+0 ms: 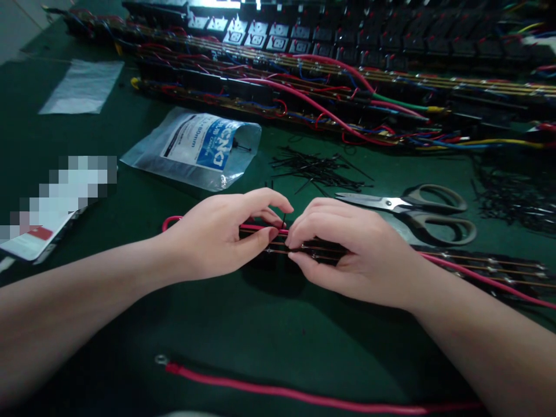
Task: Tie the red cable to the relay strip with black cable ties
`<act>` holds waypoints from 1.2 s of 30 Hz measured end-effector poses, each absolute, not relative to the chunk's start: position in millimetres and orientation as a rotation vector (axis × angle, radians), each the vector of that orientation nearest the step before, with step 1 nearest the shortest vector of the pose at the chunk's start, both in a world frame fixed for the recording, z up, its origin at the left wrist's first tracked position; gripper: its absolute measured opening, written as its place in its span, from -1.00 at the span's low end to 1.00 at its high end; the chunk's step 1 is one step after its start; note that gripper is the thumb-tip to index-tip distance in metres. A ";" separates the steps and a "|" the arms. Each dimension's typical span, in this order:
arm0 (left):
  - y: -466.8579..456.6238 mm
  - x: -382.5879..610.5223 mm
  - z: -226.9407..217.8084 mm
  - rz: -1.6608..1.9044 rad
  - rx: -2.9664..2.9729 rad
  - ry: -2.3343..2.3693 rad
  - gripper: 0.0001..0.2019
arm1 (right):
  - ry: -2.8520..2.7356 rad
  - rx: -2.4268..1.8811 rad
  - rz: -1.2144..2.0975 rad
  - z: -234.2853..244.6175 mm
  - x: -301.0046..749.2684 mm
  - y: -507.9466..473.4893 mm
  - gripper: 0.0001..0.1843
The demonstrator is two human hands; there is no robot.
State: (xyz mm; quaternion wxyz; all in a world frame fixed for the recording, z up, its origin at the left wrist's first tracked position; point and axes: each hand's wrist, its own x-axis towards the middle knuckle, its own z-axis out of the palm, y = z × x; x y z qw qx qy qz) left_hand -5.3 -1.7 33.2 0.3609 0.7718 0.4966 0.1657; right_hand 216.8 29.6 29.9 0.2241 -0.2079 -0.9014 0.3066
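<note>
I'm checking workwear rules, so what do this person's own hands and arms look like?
The ungloved left hand and ungloved right hand show no rings on their visible fingers. The bare left forearm and bare right forearm show no sleeve, watch or bracelet.

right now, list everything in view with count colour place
wired strips: several, black, back
printed bag: one, clear-blue, centre-left
packet: one, white, upper left
pixelated item: one, pale, left edge
thin pieces: two heaps, black, centre and right
scissors: one pair, dark-handled, right
nearer strip: one, black, centre-right
long cable: one, red, along nearer strip
loose cable: one, red, bottom
table: one, green, underneath
left hand: one, bare, centre
right hand: one, bare, centre
</note>
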 end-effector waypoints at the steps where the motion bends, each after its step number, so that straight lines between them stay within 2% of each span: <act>1: -1.8 -5.6 33.4 0.439 1.973 1.282 -0.66 | -2.482 -0.610 0.823 29.6 216.3 29.1 -0.93; 4: -1.6 -5.9 33.3 0.470 1.966 1.296 -0.62 | -2.451 -0.739 0.732 28.9 214.6 28.0 -0.92; 8: -0.6 -5.2 33.0 0.507 2.062 1.260 -0.72 | -2.424 -0.878 0.674 29.3 214.1 27.8 -0.92; 12: -0.7 -4.9 32.5 0.504 2.125 1.234 -0.72 | -2.417 -0.943 0.667 29.5 215.1 28.5 -0.92; 36: -0.3 -5.9 32.5 0.498 2.206 1.199 -0.73 | -2.357 -0.981 0.699 27.5 214.9 30.5 -0.94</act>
